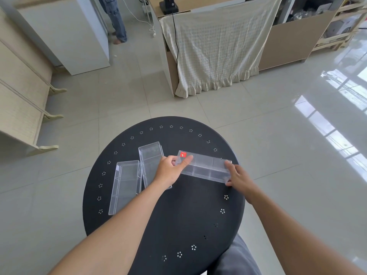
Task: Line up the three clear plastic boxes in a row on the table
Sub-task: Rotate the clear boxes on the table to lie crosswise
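Black round counter [178,215], three clear boxes. Left box [124,185], 9 o'clock, lengthwise. Middle box [151,161], just beside it, 11 o'clock. Right box [206,167], 1 o'clock, crosswise, red sticker [183,155]; left hand [170,171] and right hand [237,176] closed on its ends.

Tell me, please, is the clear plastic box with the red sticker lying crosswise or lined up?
Crosswise: the clear plastic box with the red sticker lies sideways, both hands gripping its ends.

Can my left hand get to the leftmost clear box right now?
Probably yes: the left hand grips the box with the red sticker, but nothing lies between it and the leftmost box.
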The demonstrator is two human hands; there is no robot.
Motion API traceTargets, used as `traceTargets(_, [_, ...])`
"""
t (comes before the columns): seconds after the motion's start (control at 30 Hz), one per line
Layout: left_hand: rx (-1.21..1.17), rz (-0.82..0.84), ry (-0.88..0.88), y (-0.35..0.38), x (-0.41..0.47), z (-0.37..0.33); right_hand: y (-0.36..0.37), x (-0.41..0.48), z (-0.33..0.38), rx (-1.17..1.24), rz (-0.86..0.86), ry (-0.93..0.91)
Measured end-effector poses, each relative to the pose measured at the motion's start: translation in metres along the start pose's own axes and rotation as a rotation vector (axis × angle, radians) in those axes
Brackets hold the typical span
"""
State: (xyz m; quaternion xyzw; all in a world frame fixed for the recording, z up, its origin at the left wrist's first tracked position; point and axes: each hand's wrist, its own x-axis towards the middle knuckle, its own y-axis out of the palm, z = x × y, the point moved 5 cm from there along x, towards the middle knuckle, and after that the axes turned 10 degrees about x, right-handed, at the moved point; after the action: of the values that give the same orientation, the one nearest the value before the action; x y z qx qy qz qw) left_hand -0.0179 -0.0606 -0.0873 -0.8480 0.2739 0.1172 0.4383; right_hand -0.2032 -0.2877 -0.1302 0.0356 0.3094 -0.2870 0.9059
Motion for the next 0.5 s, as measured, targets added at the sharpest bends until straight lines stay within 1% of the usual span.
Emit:
traceTargets(0.13, [0.096,0.023,0.046,0.001,-0.003,0.007,-0.006,0.000,0.000,-0.070,0.031,0.049])
traceTargets(0.27, [0.101,0.047,-0.034,0.010,-0.006,0.016,-0.010,-0.002,0.007,-0.158,-0.009,0.012])
traceTargets(0.37, [0.159,0.091,-0.092,0.020,-0.014,0.018,-0.008,-0.006,0.018,-0.222,-0.060,-0.029])
traceTargets(0.5, [0.106,0.179,-0.187,0.032,-0.023,0.022,-0.005,-0.010,0.028,-0.295,-0.087,-0.051])
